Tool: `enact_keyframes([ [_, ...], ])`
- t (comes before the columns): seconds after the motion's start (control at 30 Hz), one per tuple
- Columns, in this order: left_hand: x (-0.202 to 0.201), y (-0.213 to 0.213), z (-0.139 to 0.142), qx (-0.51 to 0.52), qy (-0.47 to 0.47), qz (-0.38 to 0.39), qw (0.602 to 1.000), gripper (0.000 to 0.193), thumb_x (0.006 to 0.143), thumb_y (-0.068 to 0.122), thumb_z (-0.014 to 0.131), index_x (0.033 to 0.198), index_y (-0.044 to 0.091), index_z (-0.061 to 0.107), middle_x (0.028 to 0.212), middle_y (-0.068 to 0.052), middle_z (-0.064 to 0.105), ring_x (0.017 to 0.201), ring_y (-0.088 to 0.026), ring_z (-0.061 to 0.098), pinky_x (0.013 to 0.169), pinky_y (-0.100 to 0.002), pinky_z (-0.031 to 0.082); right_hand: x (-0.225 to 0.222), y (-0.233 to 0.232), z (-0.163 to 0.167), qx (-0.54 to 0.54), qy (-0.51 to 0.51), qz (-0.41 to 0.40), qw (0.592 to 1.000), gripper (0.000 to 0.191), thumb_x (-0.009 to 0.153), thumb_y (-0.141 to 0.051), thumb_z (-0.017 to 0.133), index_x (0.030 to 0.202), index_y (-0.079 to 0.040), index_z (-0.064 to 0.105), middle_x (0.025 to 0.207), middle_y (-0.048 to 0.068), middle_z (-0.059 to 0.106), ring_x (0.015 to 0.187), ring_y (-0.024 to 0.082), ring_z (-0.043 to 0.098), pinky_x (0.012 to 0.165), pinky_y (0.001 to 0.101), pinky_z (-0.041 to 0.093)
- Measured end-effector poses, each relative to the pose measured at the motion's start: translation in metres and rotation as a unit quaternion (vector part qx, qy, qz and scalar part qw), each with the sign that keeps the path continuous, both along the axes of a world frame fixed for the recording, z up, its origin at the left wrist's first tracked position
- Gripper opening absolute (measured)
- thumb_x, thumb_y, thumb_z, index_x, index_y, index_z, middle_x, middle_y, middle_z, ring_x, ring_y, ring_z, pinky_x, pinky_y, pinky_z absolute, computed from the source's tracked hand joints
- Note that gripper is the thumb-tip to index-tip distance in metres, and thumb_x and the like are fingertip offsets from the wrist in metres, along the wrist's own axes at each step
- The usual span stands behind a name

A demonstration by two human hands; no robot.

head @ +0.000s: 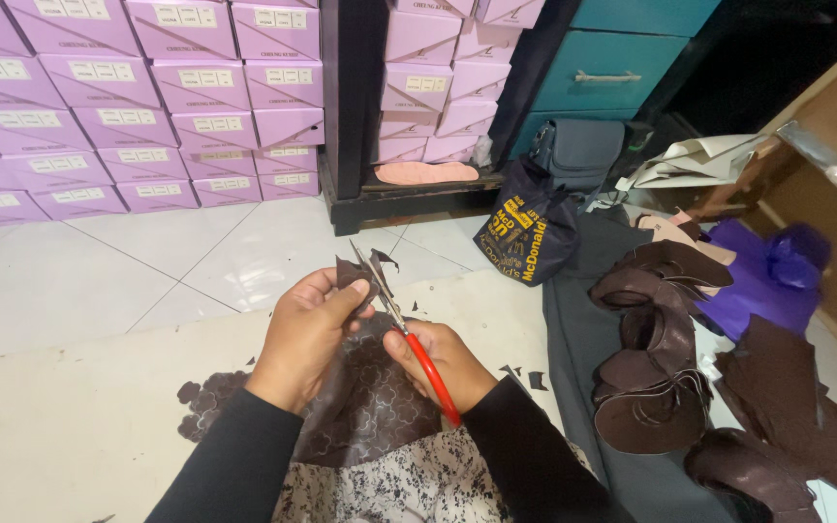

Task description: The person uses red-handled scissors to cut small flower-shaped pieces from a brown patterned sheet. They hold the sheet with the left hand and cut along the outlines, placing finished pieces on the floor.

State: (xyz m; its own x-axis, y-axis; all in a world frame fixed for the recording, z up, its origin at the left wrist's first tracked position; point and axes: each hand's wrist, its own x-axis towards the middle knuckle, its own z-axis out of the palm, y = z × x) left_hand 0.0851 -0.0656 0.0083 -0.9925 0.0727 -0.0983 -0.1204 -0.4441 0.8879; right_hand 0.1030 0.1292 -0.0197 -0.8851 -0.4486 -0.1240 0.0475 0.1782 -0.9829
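Observation:
My left hand (pixel 307 329) pinches the top edge of a dark brown patterned leather piece (pixel 370 397) that drapes down over my lap. My right hand (pixel 443 358) grips red-handled scissors (pixel 409 339), whose metal blades point up and left into the leather just beside my left thumb. A small flap of brown leather (pixel 377 266) sticks up by the blade tips. Both forearms wear black sleeves.
Small brown offcuts (pixel 201 402) lie on the beige mat (pixel 79 426). A pile of cut brown leather pieces (pixel 656 358) sits right on grey cloth. A dark blue bag (pixel 525 232), purple plastic (pixel 777 271) and stacked lilac boxes (pixel 147 107) stand beyond.

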Motion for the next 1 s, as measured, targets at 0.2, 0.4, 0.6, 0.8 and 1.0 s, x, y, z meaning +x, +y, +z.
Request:
enact_keyframes([
  [0.2, 0.002, 0.003, 0.002, -0.004, -0.016, 0.002, 1.000, 0.011, 0.096, 0.012, 0.065, 0.097, 0.002, 0.068, 0.084, -0.003, 0.069, 0.071, -0.009, 0.059, 0.063, -0.023, 0.046, -0.001, 0.003, -0.002, -0.075, -0.053, 0.075, 0.993, 0.038, 0.108, -0.040, 0.043, 0.096, -0.007, 0.055, 0.078, -0.001, 0.052, 0.068, 0.009, 0.051, 0.063, 0.0240, 0.046],
  [0.4, -0.003, -0.008, -0.003, 0.080, -0.063, -0.056, 0.993, 0.010, 0.097, 0.011, 0.064, 0.092, 0.003, 0.065, 0.080, -0.002, 0.066, 0.068, -0.008, 0.057, 0.062, -0.022, 0.048, 0.002, 0.006, 0.001, -0.056, -0.028, 0.070, 0.996, 0.034, 0.105, -0.041, 0.050, 0.098, -0.008, 0.055, 0.083, -0.001, 0.050, 0.073, 0.009, 0.050, 0.068, 0.0250, 0.047],
  [0.6, -0.002, -0.007, -0.003, 0.080, -0.071, -0.055, 0.993, 0.008, 0.097, 0.011, 0.064, 0.092, 0.004, 0.065, 0.082, -0.002, 0.066, 0.069, -0.008, 0.057, 0.062, -0.022, 0.047, 0.001, 0.003, 0.004, 0.024, 0.033, 0.055, 0.998, 0.049, 0.101, -0.056, 0.050, 0.094, -0.008, 0.054, 0.077, -0.003, 0.049, 0.067, 0.007, 0.051, 0.061, 0.0250, 0.050],
  [0.8, 0.002, -0.001, 0.002, 0.045, -0.037, -0.033, 0.998, 0.009, 0.097, 0.012, 0.064, 0.097, 0.004, 0.068, 0.084, -0.001, 0.068, 0.071, -0.008, 0.057, 0.063, -0.022, 0.046, 0.003, 0.000, 0.005, 0.017, 0.030, 0.025, 0.999, 0.050, 0.099, -0.057, 0.050, 0.095, -0.008, 0.058, 0.070, -0.005, 0.049, 0.059, 0.006, 0.049, 0.054, 0.0236, 0.045],
  [1.0, 0.003, 0.002, 0.004, 0.053, -0.038, -0.016, 0.998, 0.008, 0.096, 0.011, 0.064, 0.097, 0.005, 0.068, 0.085, 0.000, 0.068, 0.071, -0.008, 0.057, 0.064, -0.022, 0.047, 0.005, -0.002, 0.004, -0.021, 0.010, 0.012, 1.000, 0.050, 0.100, -0.055, 0.052, 0.092, -0.006, 0.057, 0.063, -0.005, 0.047, 0.052, 0.006, 0.046, 0.049, 0.0231, 0.040],
])
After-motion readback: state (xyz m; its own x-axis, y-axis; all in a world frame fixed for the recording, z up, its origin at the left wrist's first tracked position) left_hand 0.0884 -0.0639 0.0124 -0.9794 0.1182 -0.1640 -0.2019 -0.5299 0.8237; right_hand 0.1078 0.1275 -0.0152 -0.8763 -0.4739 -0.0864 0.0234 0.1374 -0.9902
